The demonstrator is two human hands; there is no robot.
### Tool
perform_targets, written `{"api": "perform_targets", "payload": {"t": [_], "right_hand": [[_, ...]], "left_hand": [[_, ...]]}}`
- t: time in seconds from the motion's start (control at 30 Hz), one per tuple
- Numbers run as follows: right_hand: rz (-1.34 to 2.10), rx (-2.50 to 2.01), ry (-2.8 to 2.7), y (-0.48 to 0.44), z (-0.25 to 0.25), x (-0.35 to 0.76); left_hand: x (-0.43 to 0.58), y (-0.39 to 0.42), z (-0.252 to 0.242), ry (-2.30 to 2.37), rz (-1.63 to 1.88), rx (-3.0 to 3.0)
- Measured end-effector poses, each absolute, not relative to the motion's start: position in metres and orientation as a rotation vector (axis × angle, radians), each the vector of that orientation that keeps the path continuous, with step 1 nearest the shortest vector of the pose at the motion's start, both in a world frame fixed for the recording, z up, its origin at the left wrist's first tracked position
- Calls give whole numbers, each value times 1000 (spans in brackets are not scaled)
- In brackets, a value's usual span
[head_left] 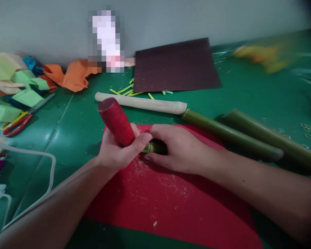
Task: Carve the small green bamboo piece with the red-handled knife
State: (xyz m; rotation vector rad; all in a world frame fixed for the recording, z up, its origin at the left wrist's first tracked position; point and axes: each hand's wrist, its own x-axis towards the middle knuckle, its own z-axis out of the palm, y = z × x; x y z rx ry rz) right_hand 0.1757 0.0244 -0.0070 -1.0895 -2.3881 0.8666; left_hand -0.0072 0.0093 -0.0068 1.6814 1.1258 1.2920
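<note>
My left hand (116, 148) is closed round the thick red handle (117, 121) of a tool, whose flat end tilts up and to the left. The tool's working end is hidden by my fingers. Under my right hand (181, 147), thumb and fingers grip a short green bamboo piece (157, 147) with pale lines cut into its skin. The thumb of my left hand reaches over to the bamboo, close to my right fingertips. Both hands are above a red sheet (171, 207) strewn with fine pale shavings.
Behind my hands lie a peeled bamboo stick (145, 103) and two green bamboo lengths (230, 135). Farther back is a dark brown sheet (176, 67) over yellow-green strips. Scissors (18, 125), folded papers (5, 65) and a white cable (52, 169) are on the left.
</note>
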Motion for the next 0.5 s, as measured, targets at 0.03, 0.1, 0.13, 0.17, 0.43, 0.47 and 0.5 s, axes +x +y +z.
{"api": "perform_targets", "payload": {"t": [0.03,0.1,0.13,0.17,0.43,0.47,0.5], "right_hand": [[864,-1081,-2387,24,-7,176],[864,-1072,-2386,24,-7,176],[862,-1072,-2385,24,-7,176],[863,-1071,-2384,24,-7,176],[859,-1073,-2383,25,-8,175],[860,-1076,-2383,25,-8,175],[859,-1076,-2383,25,-8,176]], "left_hand": [[-6,9,-5,1141,1290,1703],[-4,9,-3,1171,1281,1736],[-3,9,-1,1184,1272,1745],[-3,10,0,1197,1257,1751],[-4,8,3,1272,1166,1745],[-4,7,3,1292,1177,1721],[-3,7,3,1315,1181,1699]]}}
